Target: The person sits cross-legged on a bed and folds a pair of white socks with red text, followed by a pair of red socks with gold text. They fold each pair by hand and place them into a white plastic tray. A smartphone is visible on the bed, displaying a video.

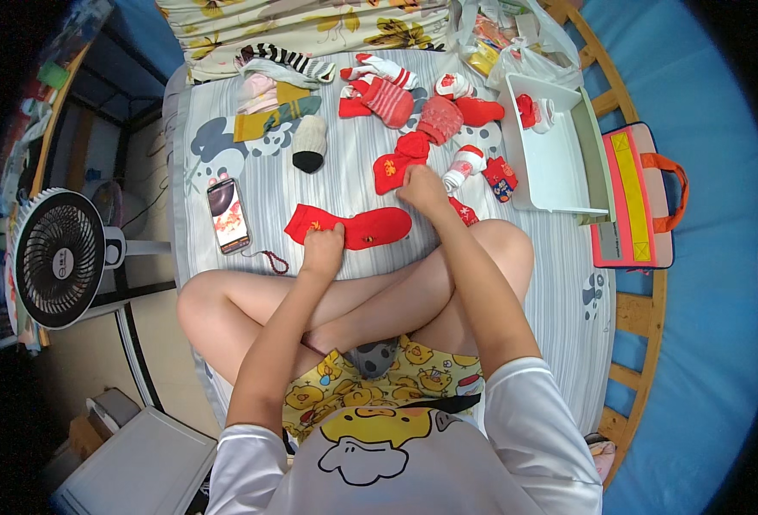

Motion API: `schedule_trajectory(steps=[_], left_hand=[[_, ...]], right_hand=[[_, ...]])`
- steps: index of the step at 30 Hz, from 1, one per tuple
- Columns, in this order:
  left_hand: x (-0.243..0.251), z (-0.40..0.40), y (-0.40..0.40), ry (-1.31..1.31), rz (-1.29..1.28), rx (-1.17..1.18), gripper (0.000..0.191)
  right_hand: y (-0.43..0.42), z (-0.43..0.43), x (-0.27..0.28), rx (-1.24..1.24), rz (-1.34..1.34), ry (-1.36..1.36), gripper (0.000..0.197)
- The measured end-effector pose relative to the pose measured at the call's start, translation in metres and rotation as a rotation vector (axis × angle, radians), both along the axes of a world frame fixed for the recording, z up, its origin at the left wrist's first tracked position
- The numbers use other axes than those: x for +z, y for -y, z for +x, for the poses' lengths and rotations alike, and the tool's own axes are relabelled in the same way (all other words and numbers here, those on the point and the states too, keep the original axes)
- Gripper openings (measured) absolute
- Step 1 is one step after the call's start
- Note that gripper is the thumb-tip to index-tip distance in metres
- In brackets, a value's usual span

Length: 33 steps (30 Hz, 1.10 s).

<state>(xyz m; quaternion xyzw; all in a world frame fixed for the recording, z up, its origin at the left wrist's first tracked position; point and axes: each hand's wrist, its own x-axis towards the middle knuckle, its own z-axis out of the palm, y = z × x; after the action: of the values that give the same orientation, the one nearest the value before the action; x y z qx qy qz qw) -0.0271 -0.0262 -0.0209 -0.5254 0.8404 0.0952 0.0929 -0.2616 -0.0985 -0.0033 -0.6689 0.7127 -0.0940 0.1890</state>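
A long red sock (379, 226) lies flat before my crossed legs, its cuff to the left. My left hand (324, 250) grips its lower edge near the cuff with curled fingers. Farther up and to the right is a red folded sock (388, 168) with a yellow emblem and a bunched top. My right hand (425, 191) pinches the lower right edge of that folded sock; its fingertips are partly hidden. Just right of this hand lie a white-and-red sock (464, 168) and a dark blue-and-red sock (501, 179). Part of another red patterned sock (462, 211) shows beside my knee.
Several red and white socks (388, 102) are heaped at the back. Striped and mustard socks (256, 125) lie left of a grey-and-black rolled sock (309, 145). A phone (229, 215) and fan (60, 257) are left. A white bin (562, 164) with socks stands right, beside a pink bag (633, 199).
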Motion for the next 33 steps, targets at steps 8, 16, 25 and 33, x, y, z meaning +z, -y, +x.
schedule_trajectory(steps=[8,16,25,33], left_hand=[[0.003,-0.005,-0.047,-0.184,-0.189,0.107,0.028],[0.007,-0.042,-0.026,-0.475,-0.099,0.083,0.038],[-0.003,-0.041,-0.025,-0.436,0.057,0.045,0.069],[0.090,-0.073,0.015,-2.107,0.963,0.770,0.049]], right_hand=[[-0.019,0.015,-0.007,0.399,-0.164,-0.252,0.018],[0.008,0.015,0.030,0.012,-0.442,0.344,0.022],[0.013,-0.016,0.087,-0.375,-0.349,1.473,0.044],[-0.007,-0.007,0.141,-0.042,-0.142,1.958,0.070]])
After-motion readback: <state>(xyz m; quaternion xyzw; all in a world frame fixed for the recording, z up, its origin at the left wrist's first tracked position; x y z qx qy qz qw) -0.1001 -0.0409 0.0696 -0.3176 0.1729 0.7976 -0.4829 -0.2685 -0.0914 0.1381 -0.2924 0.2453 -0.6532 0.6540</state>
